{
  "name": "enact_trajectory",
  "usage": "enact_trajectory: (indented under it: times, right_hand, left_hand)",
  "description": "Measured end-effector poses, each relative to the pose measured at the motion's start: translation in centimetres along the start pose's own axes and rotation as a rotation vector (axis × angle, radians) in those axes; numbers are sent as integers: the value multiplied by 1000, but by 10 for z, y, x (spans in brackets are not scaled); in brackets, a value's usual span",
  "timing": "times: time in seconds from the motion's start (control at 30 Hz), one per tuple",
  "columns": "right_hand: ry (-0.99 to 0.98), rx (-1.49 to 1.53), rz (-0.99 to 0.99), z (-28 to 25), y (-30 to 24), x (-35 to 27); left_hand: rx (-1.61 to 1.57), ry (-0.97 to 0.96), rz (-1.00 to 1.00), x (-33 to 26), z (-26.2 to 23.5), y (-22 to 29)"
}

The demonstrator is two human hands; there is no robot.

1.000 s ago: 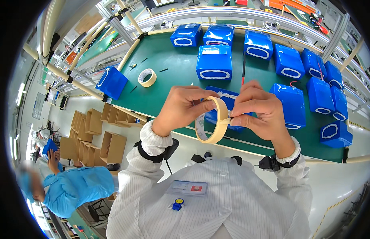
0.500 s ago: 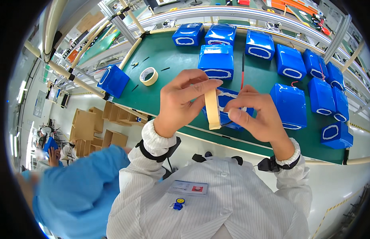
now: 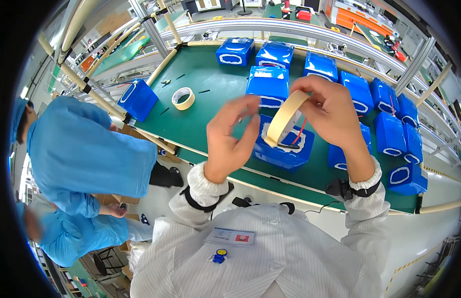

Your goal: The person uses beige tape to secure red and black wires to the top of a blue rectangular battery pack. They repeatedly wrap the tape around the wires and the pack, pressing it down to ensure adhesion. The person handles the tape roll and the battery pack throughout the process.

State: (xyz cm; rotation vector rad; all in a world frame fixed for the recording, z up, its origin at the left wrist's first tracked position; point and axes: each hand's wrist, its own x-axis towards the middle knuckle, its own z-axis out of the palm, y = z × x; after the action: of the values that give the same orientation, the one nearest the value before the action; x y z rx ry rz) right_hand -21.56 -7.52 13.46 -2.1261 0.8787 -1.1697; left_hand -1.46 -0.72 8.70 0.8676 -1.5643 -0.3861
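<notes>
A worker in a white striped coat held a roll of tan masking tape (image 3: pixel 285 118) above a green table (image 3: pixel 210 99), the right hand (image 3: pixel 329 107) closed around the roll's upper edge while the left hand (image 3: pixel 233 136) hovered just beside it, thumb and fingers loosely curled and gripping nothing that could be made out. No free strip of tape showed between the hands. Directly beneath the roll lay a blue wrapped pack (image 3: pixel 282 146) with a white-edged opening and red and black wires on top; whether any tape had been laid on it could not be told. By this view the taping of that pack looked barely begun, with pulling, cutting and sticking a strip all left to do. A dozen or so similar blue packs (image 3: pixel 359 89) lay in rows across the table, and a second tape roll (image 3: pixel 183 98) lay flat well apart to the left. Two people in blue smocks (image 3: pixel 86 144) bent over cardboard boxes on the floor nearby.
</notes>
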Motion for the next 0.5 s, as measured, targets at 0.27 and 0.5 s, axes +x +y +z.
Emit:
enact_trajectory:
  times: [0.27, 0.5]
  right_hand:
    - [227, -272, -242, -4, -23, 12]
    - [330, -552, -409, 2, -37, 18]
  left_hand:
    - [-464, 7, -416, -31, 32, 19]
    - [-460, 116, -422, -20, 58, 12]
